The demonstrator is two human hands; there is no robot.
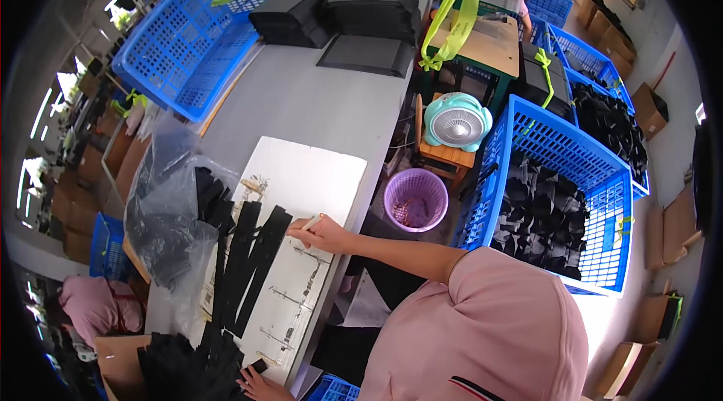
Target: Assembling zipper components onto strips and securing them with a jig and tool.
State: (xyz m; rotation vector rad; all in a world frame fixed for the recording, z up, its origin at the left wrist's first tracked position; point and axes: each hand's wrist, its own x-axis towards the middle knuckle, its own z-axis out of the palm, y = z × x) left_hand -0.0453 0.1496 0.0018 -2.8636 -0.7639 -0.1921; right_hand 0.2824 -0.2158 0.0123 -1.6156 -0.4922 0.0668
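A slim pale stick (310,222), perhaps a pen or chalk, is pinched in my right hand (325,235). That hand rests over a white board (305,167) with marks and lines along it. Beside its fingers ends one of several long black fabric strips (260,269) lying across the board. At the bottom of the view my left hand (262,386) has its fingers spread by the board's near edge, touching a small black end of material (260,365). More black fabric (177,367) is heaped left of it.
Clear plastic sheeting (162,213) lies left of the strips on the grey table (282,92). Stacked black sheets (373,13) and a blue basket (188,36) stand farther back. To the right are a teal fan (458,122), a purple bin (415,200) and a filled blue crate (557,134).
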